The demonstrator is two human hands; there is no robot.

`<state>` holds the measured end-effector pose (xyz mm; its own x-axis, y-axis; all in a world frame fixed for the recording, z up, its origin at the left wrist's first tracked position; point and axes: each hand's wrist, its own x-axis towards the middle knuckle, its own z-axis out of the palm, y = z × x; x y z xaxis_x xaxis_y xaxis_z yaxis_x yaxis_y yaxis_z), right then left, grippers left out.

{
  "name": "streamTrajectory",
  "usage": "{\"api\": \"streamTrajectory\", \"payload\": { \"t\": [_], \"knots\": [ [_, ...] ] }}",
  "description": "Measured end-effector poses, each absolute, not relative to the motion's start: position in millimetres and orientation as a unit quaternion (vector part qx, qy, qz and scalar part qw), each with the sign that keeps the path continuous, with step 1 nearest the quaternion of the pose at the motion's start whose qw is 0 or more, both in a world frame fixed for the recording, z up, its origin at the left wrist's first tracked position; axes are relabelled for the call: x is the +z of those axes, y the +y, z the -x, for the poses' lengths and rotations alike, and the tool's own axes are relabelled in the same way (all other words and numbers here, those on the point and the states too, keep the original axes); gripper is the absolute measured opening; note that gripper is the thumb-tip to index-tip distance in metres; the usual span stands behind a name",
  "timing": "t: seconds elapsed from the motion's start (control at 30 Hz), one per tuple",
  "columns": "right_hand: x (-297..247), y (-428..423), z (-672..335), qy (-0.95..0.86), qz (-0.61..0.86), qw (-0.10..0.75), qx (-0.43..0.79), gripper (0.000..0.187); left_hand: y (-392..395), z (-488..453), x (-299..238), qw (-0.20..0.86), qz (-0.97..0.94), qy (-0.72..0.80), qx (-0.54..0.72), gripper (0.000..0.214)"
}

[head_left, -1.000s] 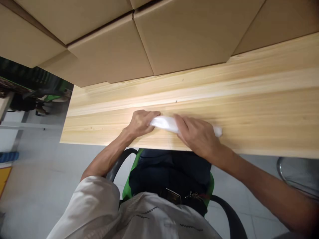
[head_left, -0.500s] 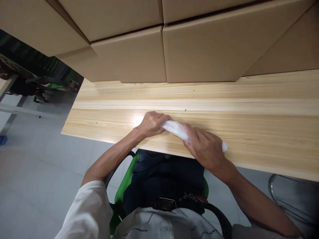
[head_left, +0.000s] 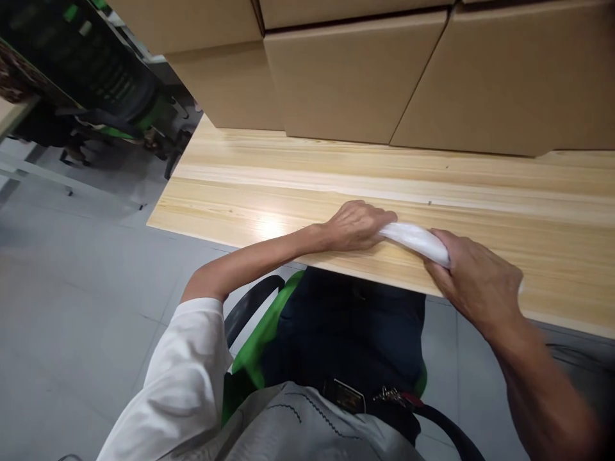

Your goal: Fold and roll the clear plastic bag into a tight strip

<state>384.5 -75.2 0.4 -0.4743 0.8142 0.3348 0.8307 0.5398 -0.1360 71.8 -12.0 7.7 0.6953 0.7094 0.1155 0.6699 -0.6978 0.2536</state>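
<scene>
White roll [head_left: 417, 241] of soft material is lying near the front edge of the wooden table [head_left: 298, 192], with the left hand [head_left: 358, 225] and right hand [head_left: 480, 285] clamping fingers around its ends; cardboard boxes [head_left: 350, 83] are standing behind.

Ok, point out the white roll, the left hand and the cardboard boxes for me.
white roll [head_left: 413, 238], head view, bare middle stretch between the hands.
left hand [head_left: 358, 225], head view, back of the hand.
cardboard boxes [head_left: 346, 83], head view, front face of the middle box.
</scene>
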Motion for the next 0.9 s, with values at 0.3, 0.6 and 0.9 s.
{"api": "streamTrajectory", "payload": {
  "t": [0.3,0.6,0.9],
  "knots": [
    [0.6,-100.3,-373.3,-0.809,0.553,0.2,-0.001,0.081,-17.1,-66.4,8.6,0.105,-0.938,0.307,0.12,0.038],
    [-2.4,-99.2,-366.9,-0.792,0.58,0.19,-0.03,0.046,-6.9,-57.5,1.6,0.09,-0.931,0.319,0.156,0.033],
    [-11.1,-82.7,-351.8,-0.791,0.585,0.178,-0.028,0.049,-5.1,-69.5,3.4,-0.021,-0.924,0.35,0.15,0.068]
  ]
}}
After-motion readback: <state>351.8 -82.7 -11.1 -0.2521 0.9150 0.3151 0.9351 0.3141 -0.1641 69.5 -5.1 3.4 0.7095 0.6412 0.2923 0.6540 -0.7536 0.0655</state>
